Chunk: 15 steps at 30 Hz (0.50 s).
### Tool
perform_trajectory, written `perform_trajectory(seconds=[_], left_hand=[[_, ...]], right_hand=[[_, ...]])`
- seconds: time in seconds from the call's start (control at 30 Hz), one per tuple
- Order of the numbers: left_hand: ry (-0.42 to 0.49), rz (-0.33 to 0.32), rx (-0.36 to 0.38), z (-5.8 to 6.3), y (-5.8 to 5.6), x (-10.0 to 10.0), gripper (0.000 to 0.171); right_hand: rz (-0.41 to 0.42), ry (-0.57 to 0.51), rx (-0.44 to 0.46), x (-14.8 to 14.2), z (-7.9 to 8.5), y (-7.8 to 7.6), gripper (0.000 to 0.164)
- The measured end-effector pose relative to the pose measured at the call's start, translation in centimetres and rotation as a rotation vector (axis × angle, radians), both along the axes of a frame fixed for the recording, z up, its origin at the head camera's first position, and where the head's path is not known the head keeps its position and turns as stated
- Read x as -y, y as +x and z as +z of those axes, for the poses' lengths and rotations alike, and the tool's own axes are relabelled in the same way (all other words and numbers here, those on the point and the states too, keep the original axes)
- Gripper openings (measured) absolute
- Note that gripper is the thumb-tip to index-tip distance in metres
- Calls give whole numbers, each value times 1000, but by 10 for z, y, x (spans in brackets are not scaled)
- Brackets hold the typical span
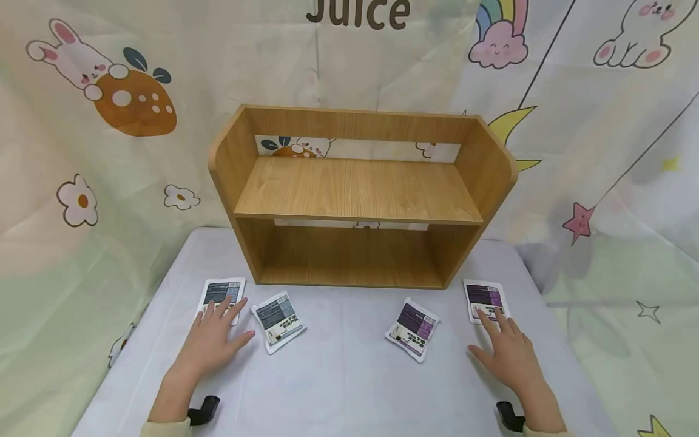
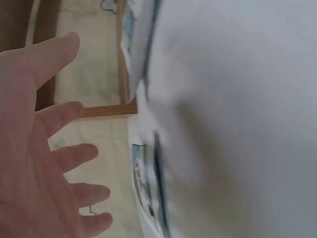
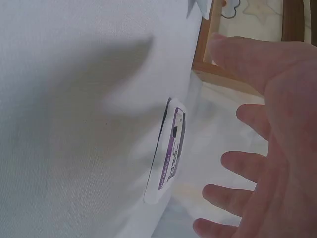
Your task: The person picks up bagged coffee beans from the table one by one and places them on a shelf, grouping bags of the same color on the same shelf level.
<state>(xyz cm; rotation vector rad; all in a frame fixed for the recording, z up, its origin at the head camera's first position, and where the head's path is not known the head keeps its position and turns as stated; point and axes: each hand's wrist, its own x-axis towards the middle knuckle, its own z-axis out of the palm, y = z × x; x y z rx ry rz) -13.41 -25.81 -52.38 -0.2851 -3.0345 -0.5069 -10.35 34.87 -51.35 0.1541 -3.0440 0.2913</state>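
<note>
Left hand [image 1: 210, 341] and right hand [image 1: 509, 357]: well apart, fingers spread, palms empty. Each hovers by its outer sachet; wrist views show fingertips clear of both.

Inner grey-blue sachet [image 1: 279, 321] and inner purple-labelled sachet [image 1: 412, 329] lie tilted on the white-covered table [image 1: 338, 382], between the hands. Outer grey-blue sachet [image 1: 222, 287] and outer purple-labelled sachet [image 1: 485, 295] lie flat, nearly square, farther out.

Judgement: sachets look thin and soft; best pinched lightly at opposite edges, thumb low, not pressed from above. Thumbs need care near the inner grey-blue one especially.

Beyond: two-tier wooden shelf [image 1: 357, 189], then printed backdrop [image 1: 218, 79]. Raised knuckles should keep clear of the shelf's side panels.
</note>
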Motion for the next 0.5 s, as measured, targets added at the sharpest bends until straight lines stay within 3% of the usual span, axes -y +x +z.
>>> perform_trajectory(seconds=[0.1,0.3,0.5], left_hand=[[106,-35,0,8,-6,6,72],[336,-49,77,23,-20,22,74],[483,-57,44,42,-36,28,75]], right_hand=[[7,-14,-24,2,-1,-1,76],[9,-53,12,12,1,-1,73],[-6,-126,99,22,1,3,72]])
